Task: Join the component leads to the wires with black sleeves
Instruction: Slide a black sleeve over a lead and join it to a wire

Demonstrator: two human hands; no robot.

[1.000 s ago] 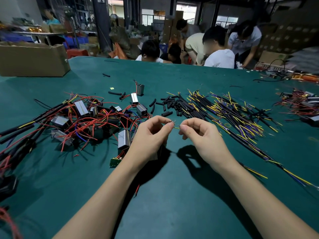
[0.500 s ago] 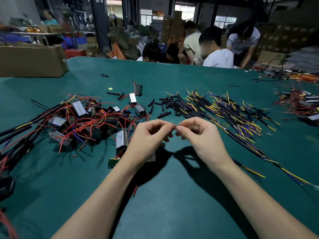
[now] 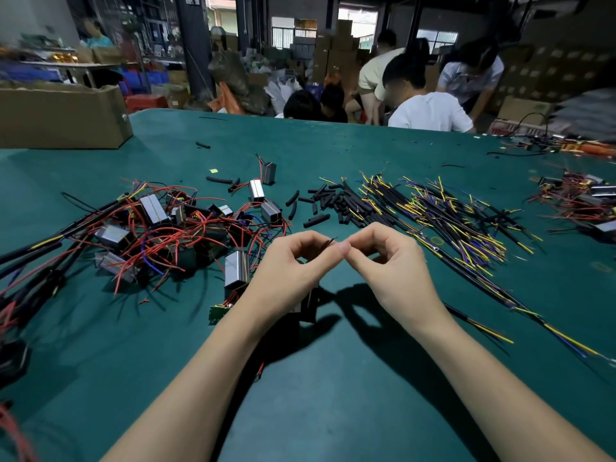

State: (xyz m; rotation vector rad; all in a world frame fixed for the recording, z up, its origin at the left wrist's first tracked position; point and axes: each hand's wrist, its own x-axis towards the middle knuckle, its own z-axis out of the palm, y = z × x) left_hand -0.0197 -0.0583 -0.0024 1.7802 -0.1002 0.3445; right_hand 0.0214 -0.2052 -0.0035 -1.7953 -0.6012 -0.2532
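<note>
My left hand [image 3: 290, 271] and my right hand [image 3: 393, 265] meet fingertip to fingertip over the green table [image 3: 333, 395]. Between them both pinch a thin wire lead [image 3: 330, 242] whose dark end sticks up. A boxy component [image 3: 308, 306] hangs under my left hand, mostly hidden. A pile of metal-cased components with red leads [image 3: 160, 228] lies to the left. Loose black sleeves [image 3: 320, 203] lie just beyond my hands. Yellow and blue wires in black sleeves [image 3: 443, 218] spread to the right.
A cardboard box [image 3: 63, 118] stands at the far left of the table. Another heap of components with red wires [image 3: 586, 201] lies at the right edge. Several people work beyond the far edge. A small green circuit board [image 3: 218, 311] lies by my left wrist.
My hands have closed the gap: a second ago a short stretch of wire showed between them, and now the fingertips touch. The view has shifted slightly.
</note>
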